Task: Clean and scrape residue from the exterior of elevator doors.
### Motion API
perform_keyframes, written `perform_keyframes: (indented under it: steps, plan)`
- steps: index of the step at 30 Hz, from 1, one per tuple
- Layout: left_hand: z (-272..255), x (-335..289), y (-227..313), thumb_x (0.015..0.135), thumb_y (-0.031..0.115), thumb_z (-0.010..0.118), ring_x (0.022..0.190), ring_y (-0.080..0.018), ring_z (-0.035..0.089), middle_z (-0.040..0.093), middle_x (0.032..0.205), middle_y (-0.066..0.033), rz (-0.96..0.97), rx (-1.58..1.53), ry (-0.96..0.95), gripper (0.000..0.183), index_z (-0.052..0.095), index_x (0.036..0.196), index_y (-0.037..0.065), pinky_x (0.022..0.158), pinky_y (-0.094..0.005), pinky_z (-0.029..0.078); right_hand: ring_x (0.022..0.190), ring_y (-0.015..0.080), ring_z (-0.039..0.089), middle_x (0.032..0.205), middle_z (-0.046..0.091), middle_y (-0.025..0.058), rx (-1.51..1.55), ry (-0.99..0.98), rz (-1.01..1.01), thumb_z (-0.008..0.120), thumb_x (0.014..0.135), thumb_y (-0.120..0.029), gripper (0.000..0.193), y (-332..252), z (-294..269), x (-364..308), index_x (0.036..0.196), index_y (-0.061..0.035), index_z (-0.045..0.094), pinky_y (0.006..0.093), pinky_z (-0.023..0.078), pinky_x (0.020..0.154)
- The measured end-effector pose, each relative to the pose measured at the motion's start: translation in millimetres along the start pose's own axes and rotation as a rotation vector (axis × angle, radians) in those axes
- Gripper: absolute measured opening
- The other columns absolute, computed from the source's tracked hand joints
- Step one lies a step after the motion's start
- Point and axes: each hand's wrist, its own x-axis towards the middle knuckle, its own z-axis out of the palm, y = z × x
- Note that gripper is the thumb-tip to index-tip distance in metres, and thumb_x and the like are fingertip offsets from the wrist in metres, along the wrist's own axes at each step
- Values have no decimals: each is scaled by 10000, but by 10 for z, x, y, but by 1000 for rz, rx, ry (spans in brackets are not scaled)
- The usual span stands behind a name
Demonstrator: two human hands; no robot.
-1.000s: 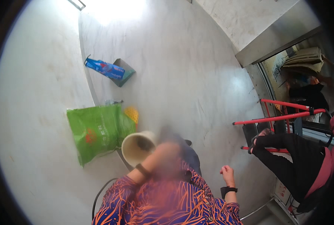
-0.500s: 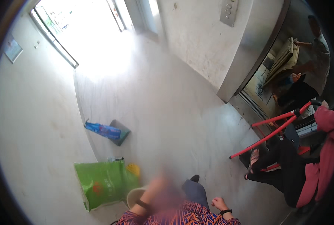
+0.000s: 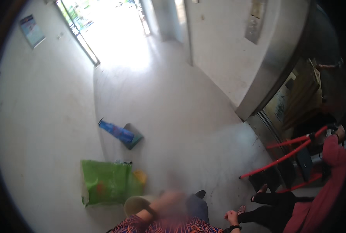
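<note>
My left hand (image 3: 172,199) reaches across in front of my body, a band at its wrist. It is blurred, so its fingers and anything in them cannot be made out. Close beside that forearm is a pale round bucket (image 3: 133,206), partly hidden by the arm. My right hand (image 3: 231,216), with a dark band at the wrist, hangs low at my right side, fingers curled in and nothing visible in them. Left of the bucket lies a green plastic bag (image 3: 105,182) with a yellow object (image 3: 140,176) at its right edge.
By the left wall, a blue packet (image 3: 117,131) lies against a dark dustpan-like piece (image 3: 136,140). At right, a person in a pink top (image 3: 316,196) holds a red-framed folding step ladder (image 3: 281,158) at an open lift doorway. Flat brown boards (image 3: 303,93) stand inside.
My view has shifted, so the scene sits differently in the picture. The person and the red ladder appear lower. The person inside the lift is now mostly dark. My right hand stays low with curled fingers.
</note>
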Motion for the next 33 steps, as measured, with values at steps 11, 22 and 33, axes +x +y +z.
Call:
perform_keyframes:
  steps: [11, 22, 33]
  plan:
    - [-322, -784, -1327, 861, 294, 507, 873, -355, 601, 643, 924, -146, -153, -100, 322, 247, 633, 959, 106, 753, -431, 478, 875, 351, 623, 930, 641, 251, -354, -271, -88, 551, 842, -237, 351, 105, 749, -168, 1011, 66, 602, 415, 483, 736]
    - [-1615, -1019, -3930, 829, 284, 558, 881, -340, 616, 655, 908, -172, -384, -297, 873, 278, 661, 926, 45, 780, -401, 485, 743, 268, 578, 832, 623, 177, -457, -106, -147, 541, 869, -241, 315, -1650, 2099, 12, 939, 64, 577, 384, 463, 671]
    - [-3032, -705, -5311, 884, 307, 535, 1052, -387, 553, 603, 1090, -231, -584, -309, 981, 386, 562, 1135, 16, 887, -432, 442, 647, 236, 554, 733, 602, 139, -220, -74, -153, 543, 847, -209, 260, -3966, 3201, 598, 840, 48, 575, 369, 454, 605]
